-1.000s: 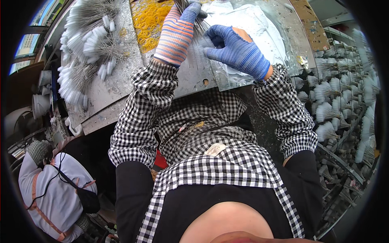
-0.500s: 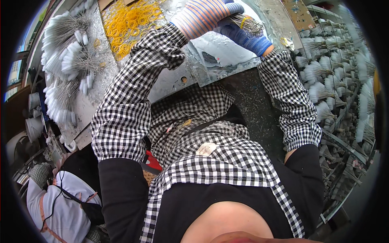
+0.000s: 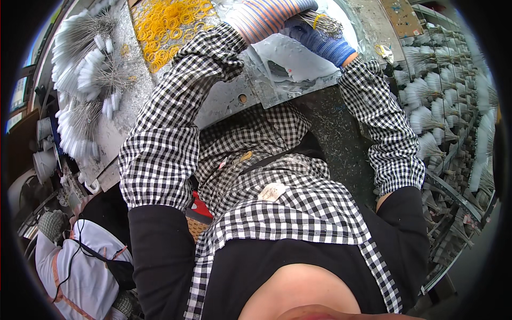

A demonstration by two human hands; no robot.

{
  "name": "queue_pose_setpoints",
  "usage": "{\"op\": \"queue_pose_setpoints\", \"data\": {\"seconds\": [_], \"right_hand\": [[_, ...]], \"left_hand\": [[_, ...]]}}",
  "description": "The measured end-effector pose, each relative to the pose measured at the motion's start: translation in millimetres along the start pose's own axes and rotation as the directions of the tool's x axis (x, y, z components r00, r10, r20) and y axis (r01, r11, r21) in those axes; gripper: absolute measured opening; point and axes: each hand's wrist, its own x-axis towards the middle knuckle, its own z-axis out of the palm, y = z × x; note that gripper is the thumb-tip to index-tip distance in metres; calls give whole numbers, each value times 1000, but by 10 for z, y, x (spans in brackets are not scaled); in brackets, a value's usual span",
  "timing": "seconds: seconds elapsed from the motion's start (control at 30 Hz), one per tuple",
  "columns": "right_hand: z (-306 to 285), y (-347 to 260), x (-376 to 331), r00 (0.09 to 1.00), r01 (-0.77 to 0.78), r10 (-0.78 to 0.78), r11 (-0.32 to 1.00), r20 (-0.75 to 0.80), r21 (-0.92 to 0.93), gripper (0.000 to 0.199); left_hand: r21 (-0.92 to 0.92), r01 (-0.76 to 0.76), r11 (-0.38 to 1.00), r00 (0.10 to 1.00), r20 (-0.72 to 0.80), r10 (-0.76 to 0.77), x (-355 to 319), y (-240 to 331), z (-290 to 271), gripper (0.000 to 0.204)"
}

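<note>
At the top middle, above the bench, a bundle of thin metal wire stems (image 3: 332, 26) is bound with a yellow elastic band (image 3: 317, 21). My left hand (image 3: 269, 18), in an orange-and-grey striped glove, is closed over the bundle's left end. My right hand (image 3: 324, 47), in a blue glove, grips the bundle from below, partly hidden behind it. The other end of the bundle is out of sight under my left hand. Beneath both hands lies a smear of thick white paste (image 3: 314, 68) on the bench.
Yellow elastic bands (image 3: 169, 24) lie in a heap at upper left. Left of them are bundles of white-bristled wire brushes (image 3: 88, 74). On the right, a rack (image 3: 453, 186) holds many similar bundles. A person in white (image 3: 80, 266) is at lower left.
Both hands, with the wire bundle, have shifted slightly up in the picture. The grip on the bundle looks the same.
</note>
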Motion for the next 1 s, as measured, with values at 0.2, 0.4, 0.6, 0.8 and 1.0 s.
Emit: {"op": "queue_pose_setpoints", "data": {"seconds": [0.2, 0.4, 0.6, 0.8, 1.0], "right_hand": [[-92, -109, -24, 999, -47, 47, 999, -14, 22, 37], [-777, -742, 128, 974, -202, 217, 964, -69, 174, 32], [-988, -1069, 154, 929, -163, 258, 928, -264, 334, 24], [-923, -1089, 263, 937, -240, 274, 956, -217, 171, 38], [-619, -684, 218, 930, -291, 367, 741, -3, 605, 51]], "left_hand": [[3, -13, 1000, 999, -49, 14, 46, 8, -4, 24], [-784, 119, 610, 835, -254, -488, 77, -75, 214, 21], [-894, 213, 395, 765, -99, -636, 173, -331, 176, 16], [-876, 333, 350, 659, -49, -751, 200, -384, 218, 18], [-873, 391, 293, 672, 52, -739, 152, -266, 84, 32]]}}
